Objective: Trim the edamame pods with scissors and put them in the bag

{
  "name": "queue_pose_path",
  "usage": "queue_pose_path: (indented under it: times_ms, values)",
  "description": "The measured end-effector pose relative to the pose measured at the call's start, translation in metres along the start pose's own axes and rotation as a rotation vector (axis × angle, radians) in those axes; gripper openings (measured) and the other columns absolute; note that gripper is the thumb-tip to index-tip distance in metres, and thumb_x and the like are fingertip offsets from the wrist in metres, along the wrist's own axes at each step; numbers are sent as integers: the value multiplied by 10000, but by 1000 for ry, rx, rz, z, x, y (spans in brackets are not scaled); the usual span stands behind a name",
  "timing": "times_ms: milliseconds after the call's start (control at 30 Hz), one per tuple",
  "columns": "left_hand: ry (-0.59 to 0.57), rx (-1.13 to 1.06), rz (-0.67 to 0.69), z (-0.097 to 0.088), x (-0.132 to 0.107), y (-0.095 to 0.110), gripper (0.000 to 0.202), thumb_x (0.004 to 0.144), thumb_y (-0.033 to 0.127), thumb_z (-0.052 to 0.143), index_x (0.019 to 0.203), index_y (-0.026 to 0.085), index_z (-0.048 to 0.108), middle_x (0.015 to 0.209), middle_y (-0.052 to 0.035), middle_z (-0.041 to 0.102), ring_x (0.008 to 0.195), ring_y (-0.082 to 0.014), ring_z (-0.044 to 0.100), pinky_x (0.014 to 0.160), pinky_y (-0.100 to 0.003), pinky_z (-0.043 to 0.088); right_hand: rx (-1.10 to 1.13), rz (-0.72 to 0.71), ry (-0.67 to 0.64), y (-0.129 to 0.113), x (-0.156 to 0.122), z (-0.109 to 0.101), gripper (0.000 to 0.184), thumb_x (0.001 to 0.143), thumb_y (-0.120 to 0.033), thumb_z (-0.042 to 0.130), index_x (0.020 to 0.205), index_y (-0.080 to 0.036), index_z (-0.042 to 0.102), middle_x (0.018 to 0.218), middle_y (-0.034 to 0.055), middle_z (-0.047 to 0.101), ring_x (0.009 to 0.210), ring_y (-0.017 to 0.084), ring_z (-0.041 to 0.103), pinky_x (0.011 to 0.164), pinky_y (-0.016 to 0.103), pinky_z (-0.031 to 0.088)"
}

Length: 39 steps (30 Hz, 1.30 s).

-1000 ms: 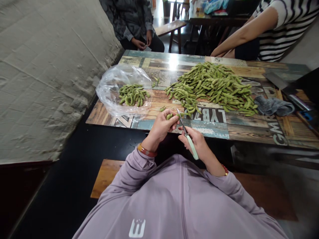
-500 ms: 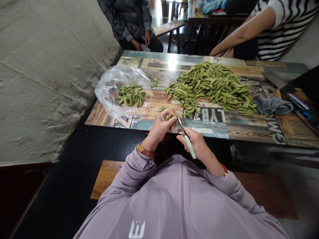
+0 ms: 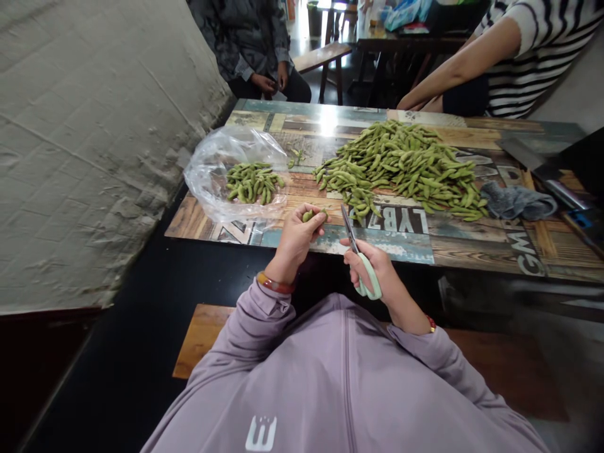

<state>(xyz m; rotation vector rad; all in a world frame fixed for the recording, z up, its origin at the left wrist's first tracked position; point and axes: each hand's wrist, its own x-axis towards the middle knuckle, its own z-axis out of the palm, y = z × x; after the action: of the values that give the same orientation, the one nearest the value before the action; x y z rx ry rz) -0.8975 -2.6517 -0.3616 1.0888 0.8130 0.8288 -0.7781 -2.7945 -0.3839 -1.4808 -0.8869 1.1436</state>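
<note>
Between the thumb and fingers of my left hand [image 3: 298, 236] is a green soybean pod [image 3: 308, 216], partly covered by the fingers. My right hand [image 3: 372, 267] grips scissors [image 3: 370, 280] with pale green handles, their dark blades pointing up and away from me. The blades are apart from the pod, a little to its right. Beyond my hands a large heap of soybean pods [image 3: 401, 160] covers the right middle of the table. A smaller pile of pods [image 3: 255, 182] lies at the left in a clear plastic bag [image 3: 207, 170], which spreads open around it.
The patterned wooden table [image 3: 401, 251] has its near edge just under my hands. A grey cloth [image 3: 519, 201] lies right of the heap, near a cleaver-like blade [image 3: 521, 153]. Small trimmings [image 3: 295, 156] lie beside the bag. Two people sit across the table; a rough wall [image 3: 94, 126] stands left.
My hands have moved apart: the left with the pod slightly left, the scissors to the right, away from the pod. The scissors have turned so their handle loops show.
</note>
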Motion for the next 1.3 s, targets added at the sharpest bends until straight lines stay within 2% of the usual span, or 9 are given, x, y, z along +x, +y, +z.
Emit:
queue_pose_path:
  times_ms: [167, 367, 533, 700, 833, 967, 1067, 1300]
  values:
    - [103, 142, 158, -3, 16, -3, 204, 656, 232, 759, 719, 159, 579, 552, 63, 497, 463, -42, 432, 449, -161, 321, 3, -16, 35, 0, -1, 0, 553, 857, -587, 613, 1219, -170, 612, 523, -73, 555, 382, 95, 504, 377, 189, 421]
    - [73, -14, 7, -13, 9, 1, 253, 647, 227, 744, 770, 191, 526, 547, 84, 401, 427, -36, 342, 410, -159, 183, 10, -21, 31, -2, -3, -4, 537, 864, -581, 607, 1217, -177, 608, 539, -68, 561, 397, 96, 504, 379, 193, 423]
    - [97, -89, 1, -18, -3, 6, 266, 640, 205, 744, 788, 198, 522, 524, 101, 326, 410, -33, 293, 411, -168, 149, 27, -20, 17, -1, 0, -1, 553, 857, -593, 616, 1224, -179, 604, 557, -73, 558, 394, 92, 502, 388, 200, 444]
    - [113, -43, 56, -22, -8, 10, 242, 628, 216, 768, 777, 173, 583, 548, 91, 372, 417, -19, 278, 414, -170, 158, 34, -19, 20, 1, 1, 1, 570, 835, -605, 638, 1213, -179, 610, 632, -60, 586, 395, 82, 511, 360, 194, 436]
    - [104, -38, 15, -21, -12, 9, 215, 642, 196, 726, 770, 181, 553, 515, 93, 381, 413, -30, 305, 413, -167, 158, 0, -17, 13, -1, 0, 4, 564, 837, -597, 629, 1197, -163, 615, 594, -67, 565, 377, 78, 494, 350, 187, 424]
    - [24, -68, -31, -17, -15, 7, 234, 676, 239, 725, 791, 173, 533, 612, 36, 581, 417, -28, 367, 410, -159, 186, -31, -23, -19, -2, -2, 9, 565, 845, -582, 624, 1217, -157, 606, 549, -77, 539, 374, 85, 487, 358, 191, 430]
    - [-27, -112, -54, -14, -16, 4, 283, 681, 276, 762, 816, 171, 537, 689, -5, 661, 427, -36, 416, 404, -157, 196, -50, -48, -43, 0, -3, 11, 555, 854, -560, 631, 1242, -165, 595, 591, -73, 536, 404, 87, 510, 378, 196, 444]
    - [-10, -237, -132, -6, -17, 0, 335, 592, 227, 840, 778, 152, 571, 666, 20, 626, 465, -18, 438, 426, -131, 275, -183, -217, -54, 1, -4, 7, 440, 904, -506, 600, 1206, -187, 582, 779, -24, 579, 481, 90, 576, 476, 231, 475]
